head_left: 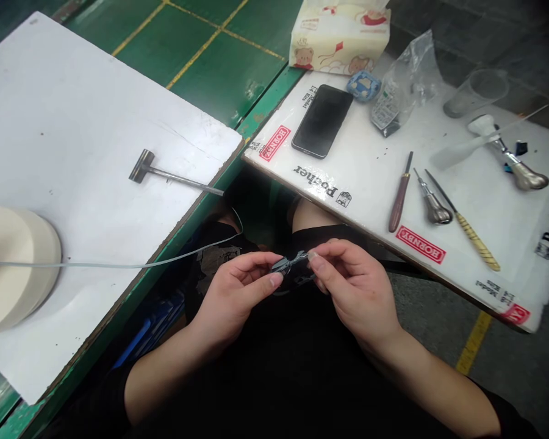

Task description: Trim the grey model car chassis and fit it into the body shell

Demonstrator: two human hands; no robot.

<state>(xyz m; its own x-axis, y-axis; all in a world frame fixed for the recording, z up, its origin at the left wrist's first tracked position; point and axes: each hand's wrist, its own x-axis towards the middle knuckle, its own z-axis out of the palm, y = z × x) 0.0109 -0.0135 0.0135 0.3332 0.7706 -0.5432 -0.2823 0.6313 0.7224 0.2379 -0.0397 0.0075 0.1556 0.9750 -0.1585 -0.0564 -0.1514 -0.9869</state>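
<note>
While the left hand point(235, 289) and right hand point(359, 283) are pinching the small grey-blue part point(283, 264), fingers nearly closed, any fingertip slip is probably risking a drop

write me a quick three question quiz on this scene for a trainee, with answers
1. What do the left hand and right hand hold between their fingertips?
a) a tissue pack
b) a small dark grey piece
c) a clear plastic bag

2. True or false: the T-shaped metal tool lies on the white board to the person's left.

3. Which is nearer the phone: the patterned blue item or the clear cup?

Key: 1. b; 2. true; 3. the patterned blue item.
</note>
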